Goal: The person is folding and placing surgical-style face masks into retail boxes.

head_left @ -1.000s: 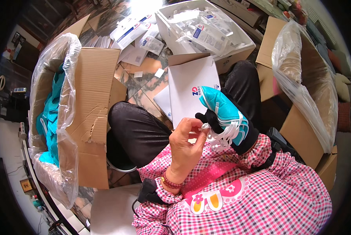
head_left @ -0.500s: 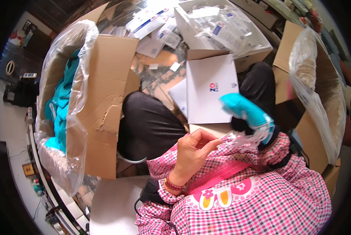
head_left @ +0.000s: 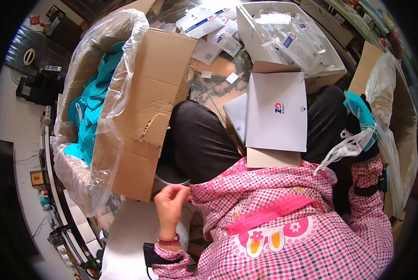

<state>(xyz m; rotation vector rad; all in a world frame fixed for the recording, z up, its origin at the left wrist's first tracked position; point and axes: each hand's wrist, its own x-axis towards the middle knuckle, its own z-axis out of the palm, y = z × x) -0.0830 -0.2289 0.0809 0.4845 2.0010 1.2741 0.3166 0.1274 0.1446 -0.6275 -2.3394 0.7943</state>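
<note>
My right hand (head_left: 362,129) is at the right, dark and mostly hidden behind the stack of teal face masks (head_left: 365,114) it holds. Their white ear loops (head_left: 344,151) trail down toward my lap. My left hand (head_left: 170,204) is low at the left of my lap, beside the edge of my pink checked apron (head_left: 213,198). Its fingers are curled, with thumb and forefinger together. Whether anything is between them is hidden. A white box (head_left: 278,112) with an open brown flap stands between my knees.
On the left, a plastic-lined carton (head_left: 148,93) contains loose teal masks (head_left: 92,107). Another lined carton (head_left: 398,121) stands at the right. A white foam box (head_left: 251,35) of packets is at the back, beside packets on the floor (head_left: 199,23). A white surface (head_left: 134,242) lies at the lower left.
My left hand has let go of the ear loops and moved down and left. My right hand has carried the masks right, toward the lined carton. The view has shifted too.
</note>
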